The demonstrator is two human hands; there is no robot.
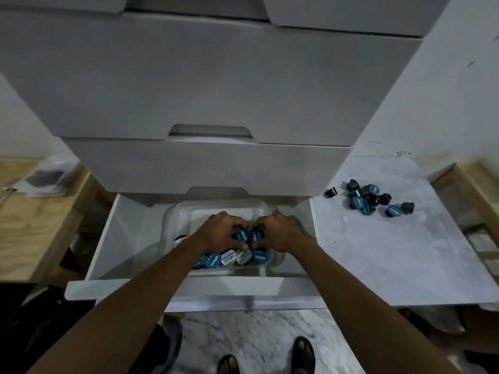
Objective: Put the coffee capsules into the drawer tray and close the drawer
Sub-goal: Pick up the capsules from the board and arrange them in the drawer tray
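From the head view, the left hand (225,233) and right hand (278,233) each curl around blue-lidded coffee capsules (244,236) inside the clear plastic tray (172,220) in the open white drawer (129,236). More dark capsules (370,199) lie on the white marbled surface (391,252).

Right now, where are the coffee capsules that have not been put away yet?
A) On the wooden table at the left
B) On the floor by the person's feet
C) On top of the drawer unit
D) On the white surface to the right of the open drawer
D: a loose pile of capsules lies on the white surface right of the open drawer.
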